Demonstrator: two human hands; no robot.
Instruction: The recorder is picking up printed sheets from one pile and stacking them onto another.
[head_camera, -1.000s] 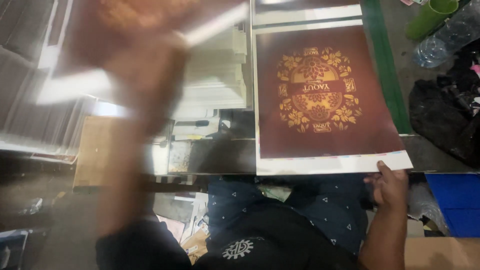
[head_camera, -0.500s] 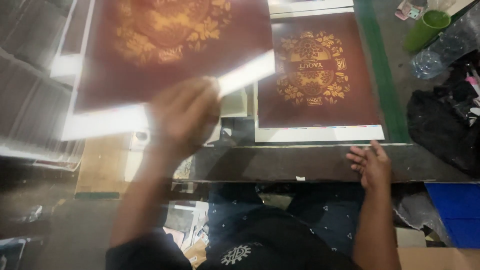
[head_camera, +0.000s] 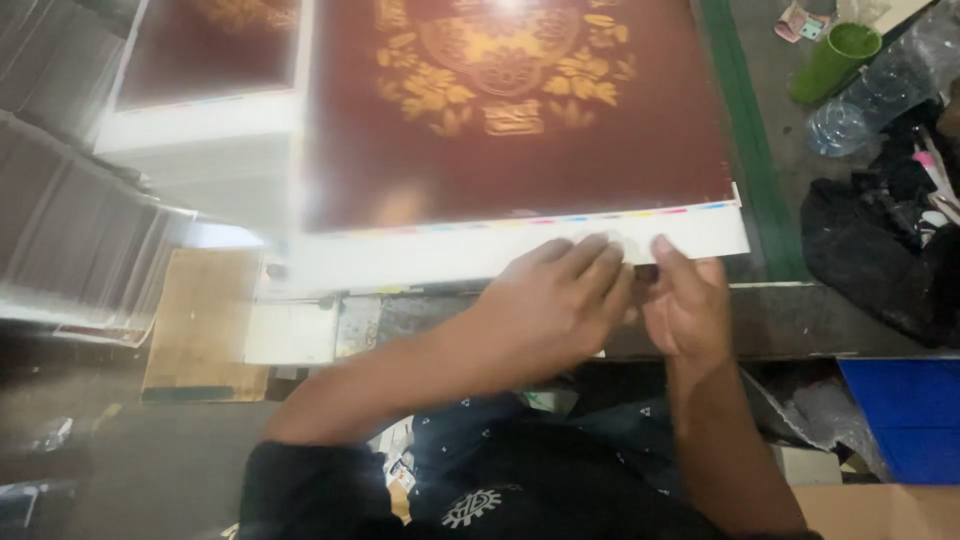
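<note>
Two printed sheets are visible; the near sheet (head_camera: 520, 140), maroon with a gold emblem and white margin, lies on the table (head_camera: 800, 320); left hand (head_camera: 560, 300) and right hand (head_camera: 685, 300), fingers extended, press its lower edge; second sheet (head_camera: 210, 60) lies beside it.

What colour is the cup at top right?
Green cup, clearest in the head view.

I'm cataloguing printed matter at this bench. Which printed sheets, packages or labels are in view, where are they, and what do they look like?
Printed sheet: on the table under both hands, rectangular, maroon with a gold ornament, white bottom margin with a colour strip.
Second printed sheet: upper left, same maroon and gold, white margin.
Sheet stack: far left, grey edges.
Left hand and right hand: fingers on the first sheet's white margin.
</note>
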